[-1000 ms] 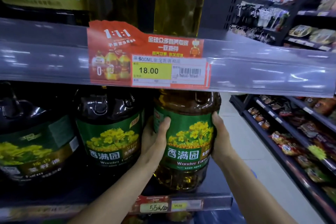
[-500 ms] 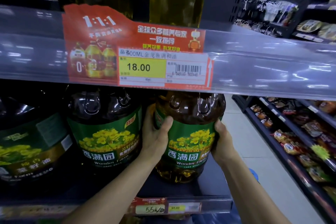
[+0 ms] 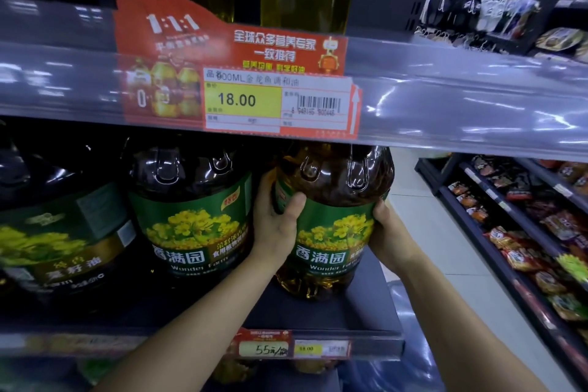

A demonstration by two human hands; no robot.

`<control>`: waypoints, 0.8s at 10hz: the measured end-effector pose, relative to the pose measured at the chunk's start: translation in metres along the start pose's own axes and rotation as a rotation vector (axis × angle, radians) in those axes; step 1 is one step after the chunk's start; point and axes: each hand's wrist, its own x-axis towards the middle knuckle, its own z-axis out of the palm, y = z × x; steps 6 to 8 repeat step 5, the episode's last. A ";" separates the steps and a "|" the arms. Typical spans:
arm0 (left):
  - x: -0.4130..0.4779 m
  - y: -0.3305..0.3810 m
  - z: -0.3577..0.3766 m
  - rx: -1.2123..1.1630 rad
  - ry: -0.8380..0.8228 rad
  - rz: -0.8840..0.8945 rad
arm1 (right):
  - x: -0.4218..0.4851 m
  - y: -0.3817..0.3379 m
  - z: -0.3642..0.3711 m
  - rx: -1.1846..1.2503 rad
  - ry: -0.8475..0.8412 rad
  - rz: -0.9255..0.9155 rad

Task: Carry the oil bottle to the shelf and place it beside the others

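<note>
Starting at the left end of the dark lower shelf (image 3: 366,312): a dim, dark-bodied oil jug with a green and gold label (image 3: 60,232) stands there, and next to it a big brown plastic oil jug with a green label of yellow flowers (image 3: 191,216), upright and full. Then the left hand (image 3: 276,226), squeezed into the narrow gap between that jug and the one being placed, palm flat on the label, thumb hooked over its front. Between both hands sits the matching amber oil bottle with the green flower label (image 3: 331,232), long axis upright, golden oil filling it, its base low over the right end of the shelf, whether touching down or a shade above I cannot tell. The right hand (image 3: 388,232) clamps the far side, fingers wrapped behind. So it is a two-palm squeeze, and the neighbour lies straight to the left; I reckon the left hand must slip out before the bottle can close up. Above, a red promotional tag with a yellow 18.00 price label (image 3: 241,79) hangs on the upper shelf rail (image 3: 445,111).
</note>
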 end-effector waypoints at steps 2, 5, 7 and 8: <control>-0.005 0.002 -0.004 0.039 -0.052 -0.078 | -0.021 -0.006 0.016 0.009 0.046 -0.027; -0.039 0.027 -0.044 0.148 -0.244 -0.195 | -0.074 -0.010 0.015 -0.111 0.079 0.091; -0.039 0.027 -0.044 0.148 -0.244 -0.195 | -0.074 -0.010 0.015 -0.111 0.079 0.091; -0.039 0.027 -0.044 0.148 -0.244 -0.195 | -0.074 -0.010 0.015 -0.111 0.079 0.091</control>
